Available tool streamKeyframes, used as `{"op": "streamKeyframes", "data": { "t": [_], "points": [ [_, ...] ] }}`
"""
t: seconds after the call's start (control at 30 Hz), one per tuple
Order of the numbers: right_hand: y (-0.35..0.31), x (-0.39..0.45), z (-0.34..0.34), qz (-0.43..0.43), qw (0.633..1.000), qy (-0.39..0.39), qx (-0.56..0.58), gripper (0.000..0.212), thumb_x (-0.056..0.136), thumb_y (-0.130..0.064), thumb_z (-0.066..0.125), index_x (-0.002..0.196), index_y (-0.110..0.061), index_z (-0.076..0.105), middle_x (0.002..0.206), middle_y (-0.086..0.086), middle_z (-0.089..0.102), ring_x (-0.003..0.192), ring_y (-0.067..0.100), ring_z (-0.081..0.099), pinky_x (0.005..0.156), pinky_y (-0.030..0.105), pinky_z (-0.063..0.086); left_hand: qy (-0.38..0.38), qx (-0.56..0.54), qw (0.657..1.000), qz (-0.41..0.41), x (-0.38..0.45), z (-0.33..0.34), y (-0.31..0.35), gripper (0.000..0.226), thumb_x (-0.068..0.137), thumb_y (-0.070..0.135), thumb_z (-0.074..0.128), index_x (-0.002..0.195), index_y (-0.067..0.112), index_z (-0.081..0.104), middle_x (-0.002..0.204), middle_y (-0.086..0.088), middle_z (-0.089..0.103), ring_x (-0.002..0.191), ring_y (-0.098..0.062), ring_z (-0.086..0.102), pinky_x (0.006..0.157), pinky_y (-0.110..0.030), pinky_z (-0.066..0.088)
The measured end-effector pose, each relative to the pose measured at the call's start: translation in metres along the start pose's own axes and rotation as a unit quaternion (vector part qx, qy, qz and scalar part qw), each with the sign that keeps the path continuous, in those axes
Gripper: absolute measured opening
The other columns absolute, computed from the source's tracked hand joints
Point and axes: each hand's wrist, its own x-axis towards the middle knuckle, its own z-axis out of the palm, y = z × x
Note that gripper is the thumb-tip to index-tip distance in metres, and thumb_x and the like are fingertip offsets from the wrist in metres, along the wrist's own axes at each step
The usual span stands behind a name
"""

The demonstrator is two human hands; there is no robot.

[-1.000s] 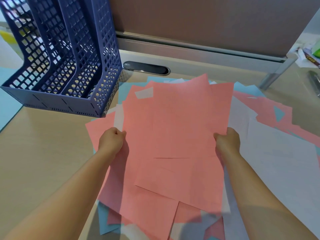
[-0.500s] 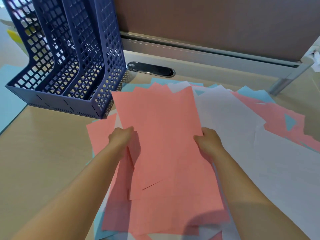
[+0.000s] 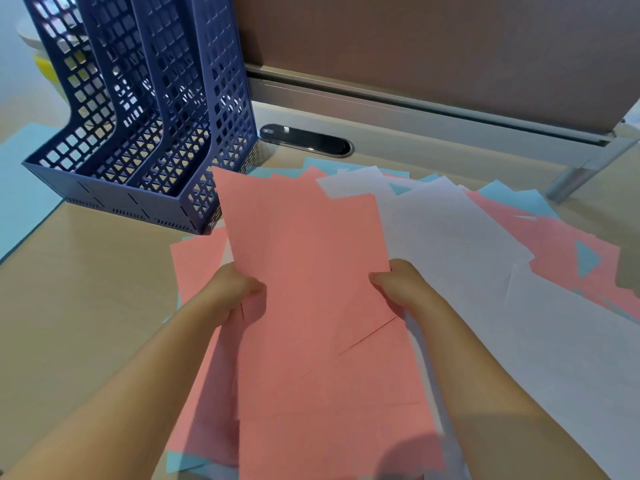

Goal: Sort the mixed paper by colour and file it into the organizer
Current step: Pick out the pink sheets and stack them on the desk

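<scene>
A stack of pink sheets (image 3: 311,265) is held upright-tilted over the desk, its top corner close to the blue mesh organizer (image 3: 152,109). My left hand (image 3: 232,292) grips the stack's left edge and my right hand (image 3: 398,285) grips its right edge. Under and around the stack lies the mixed pile: white sheets (image 3: 467,237), more pink sheets (image 3: 554,244) and blue sheets (image 3: 512,199). The organizer stands at the back left with three slots, and I see no paper in them.
A brown partition (image 3: 433,46) with a metal rail closes the desk's back edge. A black cable grommet (image 3: 304,140) sits behind the pile. A blue mat (image 3: 20,188) lies at the far left. Bare wooden desk (image 3: 86,289) shows left of the papers.
Both hands have pushed the spread pink sheets together into a narrower stack and moved it left toward the organizer. White sheets underneath on the right are now uncovered.
</scene>
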Motion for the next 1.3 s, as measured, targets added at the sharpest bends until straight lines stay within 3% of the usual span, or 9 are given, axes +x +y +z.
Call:
{"op": "streamKeyframes", "data": {
  "t": [0.17,0.3,0.4,0.5,0.7,0.93,1.03,1.13,1.3],
  "points": [
    [-0.006,-0.007,-0.009,-0.024,0.998,-0.017,0.047,0.023,0.086,0.000,0.056,0.103,0.015,0.058,0.093,0.025,0.061,0.073,0.021,0.052,0.057,0.024,0.039,0.043,0.024,0.994,0.096,-0.013,-0.015,0.000,0.025,0.082,-0.008,0.057,0.066,0.011,0.054,0.068,-0.009,0.049,0.063,-0.020,0.041,0.053,-0.024,0.032],
    [-0.016,-0.018,-0.009,-0.049,0.973,-0.078,0.211,0.027,0.085,0.004,0.058,0.111,-0.005,0.059,0.089,0.009,0.065,0.075,0.022,0.061,0.070,0.030,0.051,0.068,-0.062,0.988,0.128,-0.022,-0.021,0.004,0.029,0.081,-0.008,0.061,0.064,0.015,0.054,0.059,-0.001,0.052,0.052,-0.012,0.049,0.043,-0.010,0.041],
    [-0.026,-0.023,-0.011,-0.104,0.977,-0.014,0.186,0.025,0.081,0.011,0.054,0.093,-0.010,0.063,0.085,0.008,0.063,0.076,0.023,0.058,0.065,0.027,0.049,0.044,-0.084,0.986,0.137,-0.023,-0.022,0.011,0.020,0.073,-0.002,0.069,0.065,0.012,0.057,0.046,0.009,0.058,0.051,-0.011,0.053,0.045,-0.011,0.042],
    [-0.033,-0.030,-0.022,-0.139,0.976,0.077,0.146,0.023,0.071,0.005,0.052,0.065,-0.017,0.053,0.063,0.000,0.048,0.060,0.019,0.044,0.055,0.023,0.038,0.001,-0.038,0.993,0.112,-0.016,-0.017,0.014,0.012,0.088,0.001,0.056,0.081,0.010,0.057,0.077,-0.006,0.059,0.071,-0.020,0.053,0.063,-0.025,0.041],
    [-0.002,-0.032,-0.047,-0.081,0.974,0.194,-0.087,0.016,0.085,0.000,0.047,0.091,-0.008,0.060,0.067,0.001,0.049,0.074,0.029,0.056,0.050,0.025,0.032,0.056,0.135,0.988,0.058,0.006,0.001,-0.002,0.045,0.087,0.018,0.063,0.128,0.005,0.049,0.133,-0.012,0.050,0.124,-0.031,0.046,0.104,-0.038,0.038],
    [0.016,-0.044,-0.047,-0.131,0.959,0.207,0.143,0.022,0.087,0.000,0.052,0.100,-0.017,0.058,0.079,-0.007,0.056,0.072,0.012,0.052,0.053,0.014,0.041,0.036,0.051,0.991,0.119,0.003,0.031,0.009,0.059,0.084,0.016,0.066,0.135,0.003,0.039,0.138,-0.010,0.046,0.129,-0.024,0.044,0.099,-0.028,0.034],
    [0.007,-0.048,-0.052,-0.151,0.942,0.193,0.230,0.025,0.086,0.006,0.053,0.085,-0.019,0.057,0.075,-0.011,0.056,0.064,0.002,0.055,0.054,0.010,0.046,-0.027,-0.041,0.994,0.099,0.005,0.036,0.019,0.073,0.065,0.028,0.078,0.126,0.002,0.047,0.113,-0.012,0.060,0.107,-0.029,0.057,0.092,-0.034,0.046],
    [-0.007,-0.052,-0.061,-0.179,0.944,0.179,0.212,0.033,0.085,0.007,0.053,0.074,-0.024,0.055,0.073,-0.007,0.056,0.063,0.007,0.053,0.061,0.019,0.046,-0.055,-0.094,0.986,0.130,-0.001,0.034,0.039,0.012,0.076,0.008,0.067,0.083,0.008,0.058,0.071,-0.002,0.057,0.072,-0.020,0.055,0.059,-0.021,0.047],
    [-0.043,-0.066,-0.080,-0.239,0.928,0.174,0.224,0.038,0.082,0.011,0.051,0.072,-0.025,0.056,0.062,-0.012,0.061,0.059,0.006,0.055,0.061,0.019,0.047,-0.016,-0.132,0.964,0.229,-0.024,0.020,0.089,0.015,0.076,0.002,0.064,0.075,0.016,0.059,0.064,0.006,0.066,0.062,-0.007,0.063,0.063,-0.020,0.051]
  ]
}}
